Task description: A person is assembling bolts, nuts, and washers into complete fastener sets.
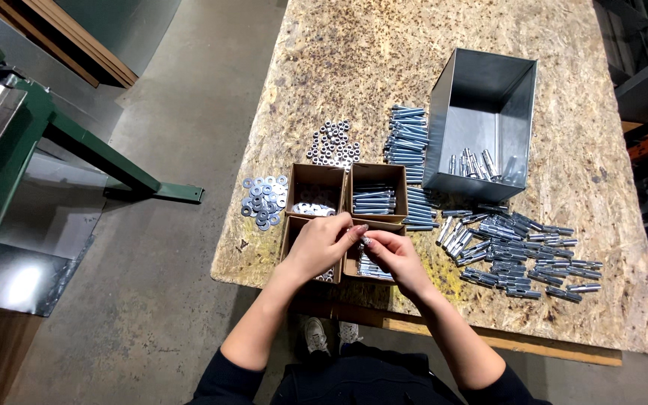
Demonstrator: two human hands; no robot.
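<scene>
Two hands pinch small metal fastener over cardboard boxes.

Both hands cover most of the two lower cardboard boxes; small metal piece at fingertips too small to identify.

left hand, right hand, fingertips pinched together

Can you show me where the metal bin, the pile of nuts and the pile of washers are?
metal bin point(515, 97): head view, on its right inner wall.
pile of nuts point(333, 144): head view, middle of the heap.
pile of washers point(263, 202): head view, middle of the heap.
</scene>
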